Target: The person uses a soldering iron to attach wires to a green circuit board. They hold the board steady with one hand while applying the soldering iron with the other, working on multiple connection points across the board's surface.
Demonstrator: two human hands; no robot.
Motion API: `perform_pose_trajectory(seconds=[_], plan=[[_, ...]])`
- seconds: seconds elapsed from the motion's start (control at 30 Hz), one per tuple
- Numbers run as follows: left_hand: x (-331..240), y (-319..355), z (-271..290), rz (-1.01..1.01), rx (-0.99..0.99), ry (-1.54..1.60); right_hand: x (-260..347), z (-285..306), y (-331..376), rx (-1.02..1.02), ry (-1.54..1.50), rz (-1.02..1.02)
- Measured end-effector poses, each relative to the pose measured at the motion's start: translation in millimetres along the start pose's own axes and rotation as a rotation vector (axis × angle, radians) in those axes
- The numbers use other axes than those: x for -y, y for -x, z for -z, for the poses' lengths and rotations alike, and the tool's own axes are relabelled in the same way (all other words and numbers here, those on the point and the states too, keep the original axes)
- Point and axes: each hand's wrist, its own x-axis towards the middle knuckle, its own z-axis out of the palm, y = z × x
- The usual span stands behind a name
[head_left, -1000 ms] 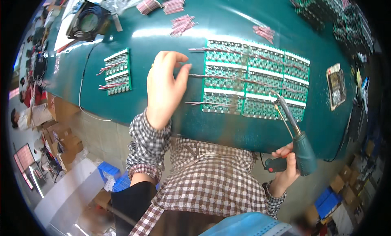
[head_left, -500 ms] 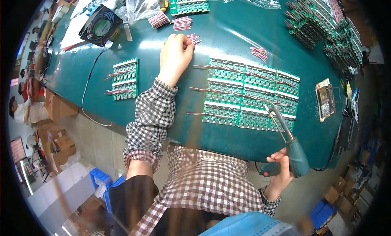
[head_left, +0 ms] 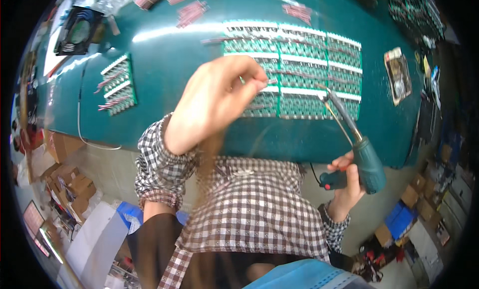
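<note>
My left hand (head_left: 219,92) is closed in a pinch above the left part of a panel of green circuit boards (head_left: 304,104). Whatever lies between its fingertips is too small and blurred to make out. Thin red-and-white wires (head_left: 304,77) lie in rows across the boards. My right hand (head_left: 349,181) grips a teal soldering gun (head_left: 369,164) at the table's front edge. Its metal tip and thin feed tube point up and left, over the panel's lower right part.
Wire bundles (head_left: 192,13) and another loose pile (head_left: 297,12) lie behind the panel. A smaller board panel (head_left: 119,87) and a black fan (head_left: 79,30) are on the left. At right sits a worn tray (head_left: 397,75), with stacked boards (head_left: 416,12) beyond it.
My left hand has come from the wire pile at the back toward me and right, over the boards. The right hand keeps its grip on the soldering gun. The whole view has shifted.
</note>
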Motion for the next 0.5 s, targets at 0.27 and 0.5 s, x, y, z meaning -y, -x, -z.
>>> perform_pose_trajectory(seconds=[0.27, 0.5], plan=[[31, 8, -67, -0.168, -0.107, -0.333, -6, 17, 10, -0.006, -0.023, -0.013], [16, 15, -69, -0.087, -0.086, -0.207, -5, 19, 13, -0.028, 0.003, -0.012]])
